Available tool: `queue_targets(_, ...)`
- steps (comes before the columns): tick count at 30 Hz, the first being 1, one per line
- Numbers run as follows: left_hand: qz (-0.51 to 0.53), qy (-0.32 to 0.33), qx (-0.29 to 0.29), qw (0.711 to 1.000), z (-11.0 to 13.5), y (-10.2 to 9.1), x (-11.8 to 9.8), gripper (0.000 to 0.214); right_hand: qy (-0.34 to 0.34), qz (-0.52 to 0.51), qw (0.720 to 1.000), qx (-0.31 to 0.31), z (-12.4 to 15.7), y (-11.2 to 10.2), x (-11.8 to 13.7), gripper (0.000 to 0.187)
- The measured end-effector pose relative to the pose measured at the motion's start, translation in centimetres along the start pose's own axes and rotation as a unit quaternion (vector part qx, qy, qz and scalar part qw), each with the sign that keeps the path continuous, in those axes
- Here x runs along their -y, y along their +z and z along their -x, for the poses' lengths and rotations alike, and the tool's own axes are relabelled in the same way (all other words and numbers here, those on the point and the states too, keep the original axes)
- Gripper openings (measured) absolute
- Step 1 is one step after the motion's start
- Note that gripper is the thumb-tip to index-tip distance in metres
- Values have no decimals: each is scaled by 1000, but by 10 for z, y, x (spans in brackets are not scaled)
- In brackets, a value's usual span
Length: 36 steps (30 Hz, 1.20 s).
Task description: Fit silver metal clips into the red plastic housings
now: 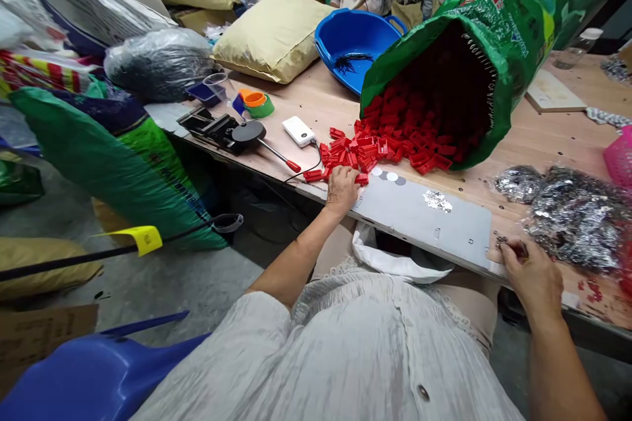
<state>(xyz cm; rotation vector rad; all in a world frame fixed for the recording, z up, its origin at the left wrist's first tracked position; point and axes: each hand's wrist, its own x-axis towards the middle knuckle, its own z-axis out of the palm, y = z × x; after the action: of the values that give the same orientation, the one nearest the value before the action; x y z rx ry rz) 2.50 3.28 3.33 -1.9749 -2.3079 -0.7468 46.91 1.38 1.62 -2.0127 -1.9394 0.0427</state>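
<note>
**benchwatcher:** What are the hands doing on your feed right now?

**me:** I'm seeing the left hand (342,188) resting at the near edge of the red plastic clips (375,151), fingers curled down onto them. I can't tell if it's actually pinching one or just touching. The clips are spilling out of the green sack (498,20) lying on its side on the wooden table (553,145).

**benchwatcher:** And the right?

**me:** The right hand (530,276) is sitting at the table's near edge, fingertips pinching together on some small metal bits (503,241), right by the corner of the grey board (434,223). Shiny bags of metal parts (573,217) are lying just beyond it. A blue basin (350,39) is sitting behind the sack.
</note>
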Motion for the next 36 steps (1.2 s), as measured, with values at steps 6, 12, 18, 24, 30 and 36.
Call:
queue_targets(6,296,-101,-21,950,27,-7,-16,26,34,-24,999,-6,2,1,-5,35)
queue_targets(12,694,-224,164,664,56,-22,-56,69,23,-13,1000,-5,1,4,-4,36)
queue_targets(18,756,-271,241,544,73,-29,-79,64,-60,-102,993,-21,-2,3,-1,29)
queue_targets(24,763,-293,281,503,80,-23,-93,58,-17,-162,987,-9,-6,2,-3,31)
queue_targets(30,760,-314,287,491,88,-17,-98,46,-3,-180,983,12,-7,1,-7,25)
queue_targets(36,763,-304,303,484,91,-18,-104,40,23,-302,953,27,-8,-5,5,25)
